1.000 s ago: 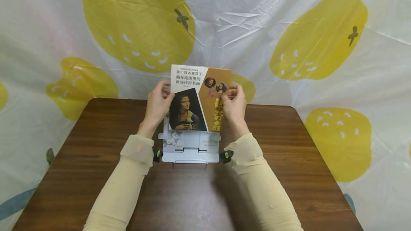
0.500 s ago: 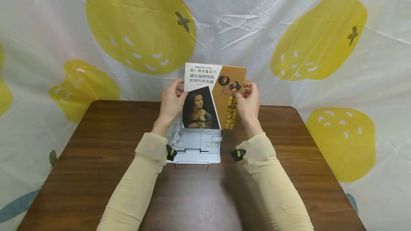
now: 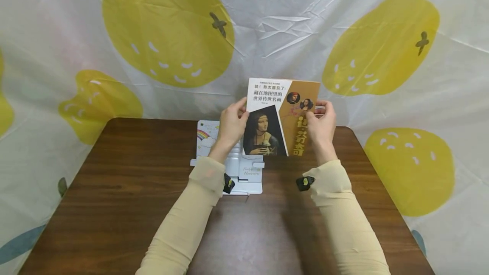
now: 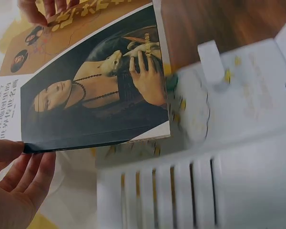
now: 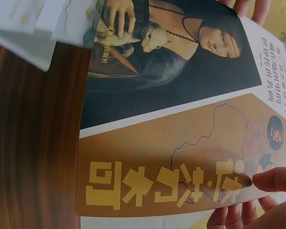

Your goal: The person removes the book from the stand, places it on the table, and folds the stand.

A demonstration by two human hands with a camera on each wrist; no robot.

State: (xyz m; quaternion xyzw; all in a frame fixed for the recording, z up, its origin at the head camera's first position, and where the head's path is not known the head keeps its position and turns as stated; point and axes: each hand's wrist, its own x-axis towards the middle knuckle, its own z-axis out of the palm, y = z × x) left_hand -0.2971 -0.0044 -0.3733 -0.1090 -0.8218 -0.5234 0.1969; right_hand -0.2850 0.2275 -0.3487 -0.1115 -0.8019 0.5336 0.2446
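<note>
A book (image 3: pixel 282 118) with a white and orange-brown cover and a painted portrait is held upright between both hands, facing me. My left hand (image 3: pixel 232 125) grips its left edge, thumb on the front cover and fingers behind. On the opposite edge, my right hand (image 3: pixel 322 126) pinches it the same way, as the right wrist view shows with the thumb (image 5: pixel 276 181) on the cover. Behind and left of the book stands a white book stand (image 3: pixel 250 171) with a rainbow and unicorn lettering, partly covered by the left hand and the book. Its slotted back (image 4: pixel 181 191) shows in the left wrist view.
The stand rests on a dark brown wooden table (image 3: pixel 153 181). Along the table's far edge hangs a pale curtain (image 3: pixel 275 54) printed with big yellow fruits. A small white clip (image 3: pixel 258 165) juts from the stand's right side.
Both hands have carried the book to the right, from in front of the stand to beside its right part. More of the stand's left side now shows.
</note>
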